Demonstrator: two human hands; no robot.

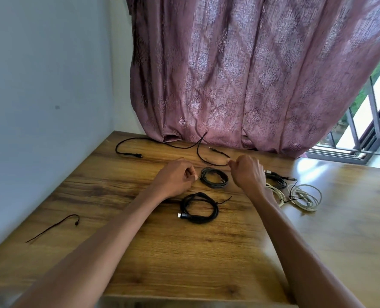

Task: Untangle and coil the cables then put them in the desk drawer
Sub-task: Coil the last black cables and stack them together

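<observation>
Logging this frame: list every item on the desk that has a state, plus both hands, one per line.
long black cable: uncoiled, spread along the desk's far edge
grey cable: coiled
black cable: coiled, tied
white cable: coiled, tied
short black cord: loose, lying apart on the left
left hand: fingers curled, contents unclear
right hand: pinches the long black cable
curtain: drawn, hem on the desk

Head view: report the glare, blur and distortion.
Head view: daylight from the window throws white glare on the desk at its right rear; wide-angle lens bends the wall and curtain outward; edges and forearms soften, while the black coiled cable at centre stays fairly sharp.
</observation>
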